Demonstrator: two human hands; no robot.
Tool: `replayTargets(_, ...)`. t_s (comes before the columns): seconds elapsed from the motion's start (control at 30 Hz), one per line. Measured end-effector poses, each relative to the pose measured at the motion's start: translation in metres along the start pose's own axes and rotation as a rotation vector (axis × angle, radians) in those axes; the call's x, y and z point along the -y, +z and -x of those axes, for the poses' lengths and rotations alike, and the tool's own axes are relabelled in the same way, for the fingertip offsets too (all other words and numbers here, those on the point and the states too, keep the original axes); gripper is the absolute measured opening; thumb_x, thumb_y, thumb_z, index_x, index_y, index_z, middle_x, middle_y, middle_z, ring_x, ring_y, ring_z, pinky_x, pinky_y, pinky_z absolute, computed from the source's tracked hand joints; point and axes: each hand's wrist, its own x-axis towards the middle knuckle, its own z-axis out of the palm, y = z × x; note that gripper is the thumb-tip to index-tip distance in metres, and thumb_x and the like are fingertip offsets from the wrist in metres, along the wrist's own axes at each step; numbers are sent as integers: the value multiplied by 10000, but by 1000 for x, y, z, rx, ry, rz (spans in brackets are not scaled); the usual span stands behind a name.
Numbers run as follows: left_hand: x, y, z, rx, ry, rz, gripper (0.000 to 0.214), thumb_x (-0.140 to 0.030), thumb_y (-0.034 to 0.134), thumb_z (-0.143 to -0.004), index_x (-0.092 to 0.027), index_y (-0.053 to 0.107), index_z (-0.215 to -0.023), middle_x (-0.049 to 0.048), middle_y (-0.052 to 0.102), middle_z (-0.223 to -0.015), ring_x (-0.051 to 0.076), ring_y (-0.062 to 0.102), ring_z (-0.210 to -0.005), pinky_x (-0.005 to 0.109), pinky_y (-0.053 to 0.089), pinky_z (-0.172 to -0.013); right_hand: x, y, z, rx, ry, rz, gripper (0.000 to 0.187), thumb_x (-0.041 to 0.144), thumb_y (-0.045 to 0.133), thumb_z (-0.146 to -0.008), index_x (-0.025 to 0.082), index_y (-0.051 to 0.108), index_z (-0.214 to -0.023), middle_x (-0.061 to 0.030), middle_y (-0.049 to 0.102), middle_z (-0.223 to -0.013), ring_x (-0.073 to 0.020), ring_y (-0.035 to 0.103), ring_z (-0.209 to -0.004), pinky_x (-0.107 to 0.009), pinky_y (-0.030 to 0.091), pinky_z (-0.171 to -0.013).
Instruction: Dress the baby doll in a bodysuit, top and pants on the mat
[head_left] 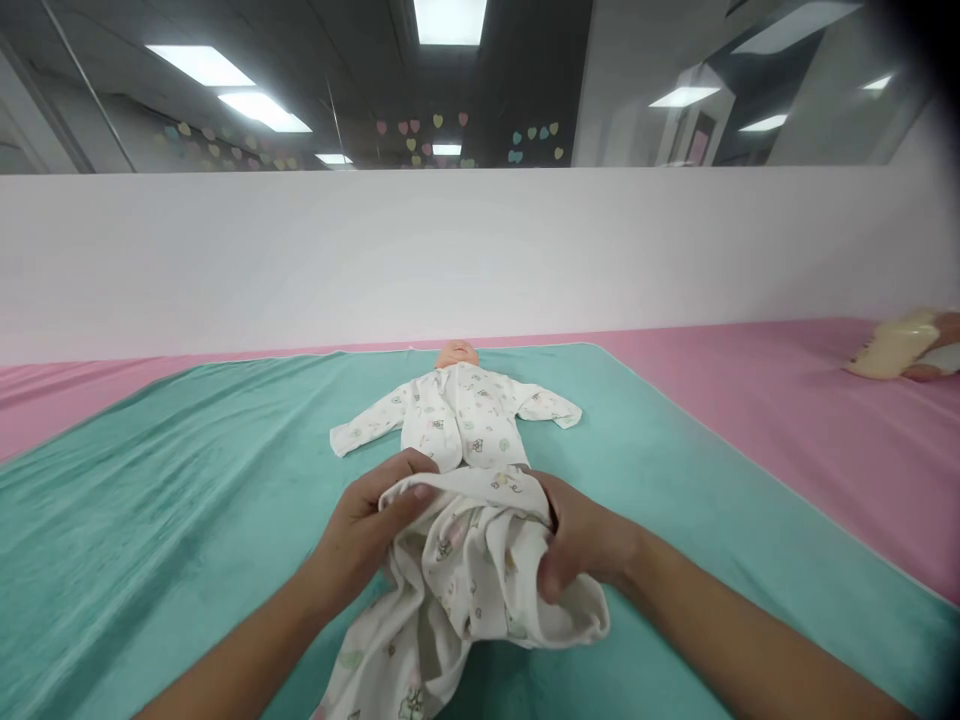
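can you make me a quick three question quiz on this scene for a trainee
1. Which is nearer the camera: the white top spread out below the doll's head, or the bunched garment?
2. True or false: only one hand is holding the bunched garment.
3. What colour is the blanket under the white top?
a) yellow
b) blue-green
c) black

Key:
1. The bunched garment.
2. False: the left hand and the right hand both hold it.
3. b
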Motion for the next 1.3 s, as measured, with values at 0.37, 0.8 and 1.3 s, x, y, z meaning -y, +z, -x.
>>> replayTargets(0.37,-21,20,9,49,83,-251,623,-344,657,-714,-293,426,-1290,73,498,-1254,273,489,-1109,331,431,-873,-14,23,-10,-459,-193,299,182,133,562,-662,187,592,-833,12,601,-774,-139,518,-707,-248,425,-626)
replayTargets(0.8,-39,59,-4,91,-28,-708,196,-254,460,-787,-236,623,-896,29,652,-853,215,583,-754,264,397,-610,-12,1,-3,-348,-170,343,75,241,540,-668,167,541,-683,24,516,-641,-121,464,-643,-229,354,-560)
replayTargets(1.3,-43,63,32,502,-220,-731,164,-232,580,-611,-200,618,-767,11,661,-806,198,570,-740,247,406,-625,3,-15,16,177,291,811,208,381,619,-610,181,564,-598,-8,582,-643,-113,491,-536,-231,314,-464)
